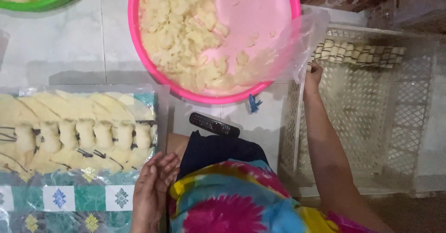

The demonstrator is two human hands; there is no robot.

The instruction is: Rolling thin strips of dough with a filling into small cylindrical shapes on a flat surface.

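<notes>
My left hand point(153, 186) rests flat, fingers apart, on the patterned cloth point(74, 200), just below a row of pale filled dough pieces with dark stripes point(88, 138) lying on clear plastic. My right hand point(312, 73) reaches out to the rim of a white lattice crate point(371, 121) and grips the edge of a clear plastic bag point(297, 42) draped over it. Inside that crate, at its far side, lies a row of striped wrapped pieces point(360, 53).
A big pink basin point(139, 47) of pale chopped chunks sits ahead on the tiled floor. A green bowl point(51, 1) is at top left. A black remote point(213, 124) and a small blue clip point(253, 103) lie near my knee.
</notes>
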